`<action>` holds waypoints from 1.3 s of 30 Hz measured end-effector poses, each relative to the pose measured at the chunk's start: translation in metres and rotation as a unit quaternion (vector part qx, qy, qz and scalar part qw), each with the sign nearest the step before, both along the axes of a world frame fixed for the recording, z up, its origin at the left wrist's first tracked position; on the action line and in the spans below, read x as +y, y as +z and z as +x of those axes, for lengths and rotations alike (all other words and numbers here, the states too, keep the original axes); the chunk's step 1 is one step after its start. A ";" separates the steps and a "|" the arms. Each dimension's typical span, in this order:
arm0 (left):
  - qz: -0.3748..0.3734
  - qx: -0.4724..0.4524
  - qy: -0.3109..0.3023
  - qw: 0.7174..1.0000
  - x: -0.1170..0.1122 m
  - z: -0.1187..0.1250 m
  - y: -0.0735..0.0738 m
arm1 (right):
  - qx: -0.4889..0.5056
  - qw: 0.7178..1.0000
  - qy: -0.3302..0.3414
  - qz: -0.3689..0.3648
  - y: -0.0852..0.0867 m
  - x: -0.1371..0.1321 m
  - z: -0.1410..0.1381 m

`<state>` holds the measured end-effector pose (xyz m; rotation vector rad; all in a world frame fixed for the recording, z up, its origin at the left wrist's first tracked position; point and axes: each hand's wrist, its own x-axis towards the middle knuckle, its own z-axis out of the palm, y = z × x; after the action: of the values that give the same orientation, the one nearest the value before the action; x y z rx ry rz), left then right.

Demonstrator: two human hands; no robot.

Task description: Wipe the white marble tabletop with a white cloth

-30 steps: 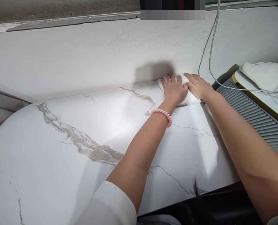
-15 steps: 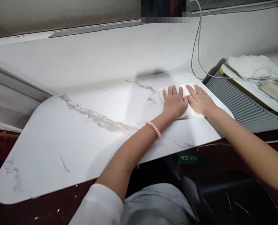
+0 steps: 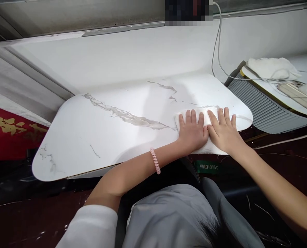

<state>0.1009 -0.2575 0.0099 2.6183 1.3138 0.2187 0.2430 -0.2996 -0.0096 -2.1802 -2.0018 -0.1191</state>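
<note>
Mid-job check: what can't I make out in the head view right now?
All in the head view:
Tabletop under the white cloth: hidden by the cloth.
Cloth's middle: covered by the left hand and right hand.
Whatever is behind the pixelated patch: masked.
Print on the green item: too small.
Red panel: cut off by the left edge.

Short white sleeve [image 3: 91, 224], pink coiled wristband [image 3: 155, 161]

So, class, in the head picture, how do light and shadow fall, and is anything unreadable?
Head view: the tabletop is bright, a soft grey shadow lying left of the cloth; head view: left hand and right hand look fairly sharp; head view: the top-edge block is pixelated, its contents unreadable.
</note>
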 end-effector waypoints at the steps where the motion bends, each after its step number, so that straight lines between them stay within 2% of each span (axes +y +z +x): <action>1: 0.004 0.000 -0.001 1.000 -0.001 -0.003 -0.001 | -0.008 1.000 0.009 0.003 0.001 -0.001 -0.004; 8: 0.006 0.000 0.013 1.000 0.001 -0.016 -0.002 | -0.031 0.998 0.048 -0.020 0.007 0.012 -0.018; 12: -0.021 0.002 0.022 1.000 0.015 -0.016 0.002 | -0.021 0.997 0.061 -0.029 0.006 0.033 -0.017; 15: -0.037 -0.005 0.037 0.999 0.038 -0.016 0.003 | -0.015 0.998 0.055 -0.028 0.004 0.061 -0.018; 19: -0.039 -0.037 0.062 0.997 0.084 -0.019 0.002 | -0.019 0.998 0.048 -0.032 0.007 0.113 -0.023; 24: -0.030 -0.057 0.101 0.993 0.135 -0.020 -0.001 | -0.027 0.996 0.076 -0.047 0.014 0.172 -0.029; 30: -0.024 -0.057 0.101 0.993 0.176 -0.017 -0.003 | 0.012 0.997 0.061 -0.041 0.011 0.211 -0.026; 39: 0.000 -0.054 0.102 0.993 0.222 -0.017 -0.005 | 0.028 0.996 0.076 0.028 -0.009 0.267 -0.013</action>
<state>0.0837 -0.0358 0.0045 2.4326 1.5419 0.3850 0.2298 -0.0330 -0.0189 -1.9663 -2.0978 -0.0914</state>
